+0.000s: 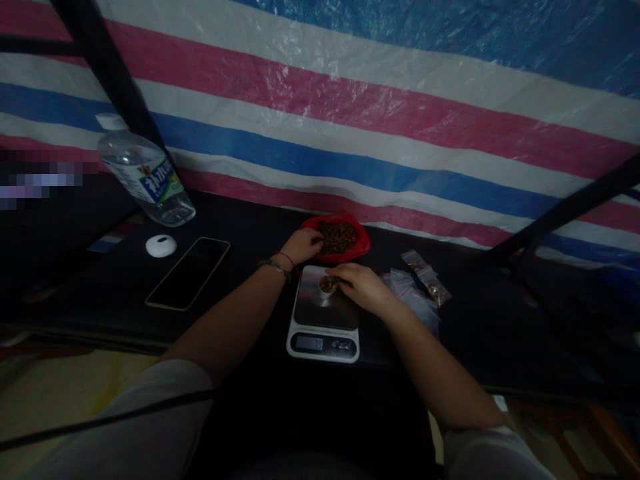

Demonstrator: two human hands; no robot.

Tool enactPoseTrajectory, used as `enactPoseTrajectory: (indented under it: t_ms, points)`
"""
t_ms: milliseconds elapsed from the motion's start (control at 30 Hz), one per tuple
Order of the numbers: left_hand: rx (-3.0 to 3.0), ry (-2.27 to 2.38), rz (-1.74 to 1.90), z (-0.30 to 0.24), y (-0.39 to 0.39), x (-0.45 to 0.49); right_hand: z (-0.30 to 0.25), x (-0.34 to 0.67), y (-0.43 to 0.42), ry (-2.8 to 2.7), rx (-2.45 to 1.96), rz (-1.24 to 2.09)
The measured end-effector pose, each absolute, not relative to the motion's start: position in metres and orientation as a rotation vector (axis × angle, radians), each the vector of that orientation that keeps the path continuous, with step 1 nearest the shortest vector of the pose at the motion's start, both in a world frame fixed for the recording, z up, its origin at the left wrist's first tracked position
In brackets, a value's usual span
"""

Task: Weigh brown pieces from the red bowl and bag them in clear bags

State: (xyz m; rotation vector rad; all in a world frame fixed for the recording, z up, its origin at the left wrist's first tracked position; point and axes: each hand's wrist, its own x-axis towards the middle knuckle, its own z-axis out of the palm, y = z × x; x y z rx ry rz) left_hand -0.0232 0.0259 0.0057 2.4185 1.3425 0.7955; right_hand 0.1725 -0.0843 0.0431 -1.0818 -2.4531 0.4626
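My left hand [301, 245] reaches into a red bag [361, 247] of small brown pieces [339, 237], its fingers curled in a pinch at the bag's left rim. What the fingers hold is hidden. My right hand [361, 287] rests on a digital kitchen scale [323, 321], fingers closed around a small cup [327, 285] that stands on the steel platform and holds some brown pieces.
A black tabletop [240, 280] carries a dark phone [189, 273], a white round object [161, 245] and a leaning water bottle [143, 171] on the left. Small clear zip bags [425, 283] lie right of the scale. A striped tarp [350, 113] hangs behind.
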Motion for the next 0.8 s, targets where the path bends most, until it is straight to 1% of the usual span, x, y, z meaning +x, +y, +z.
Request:
enactPoseTrajectory:
  t_ms: [567, 667, 800]
  points:
    - [2.392, 1.345, 0.843, 0.008, 0.023, -0.021, 0.049, 0.185, -0.084, -2.314, -1.013, 0.637]
    - [2.361, 1.377, 1.013, 0.017, 0.020, -0.021, 0.047, 0.187, -0.081, -2.251, -1.034, 0.626]
    - [2.066, 1.554, 1.491, 0.051, 0.011, -0.036, 0.042, 0.193, -0.073, -2.109, -1.137, 0.668]
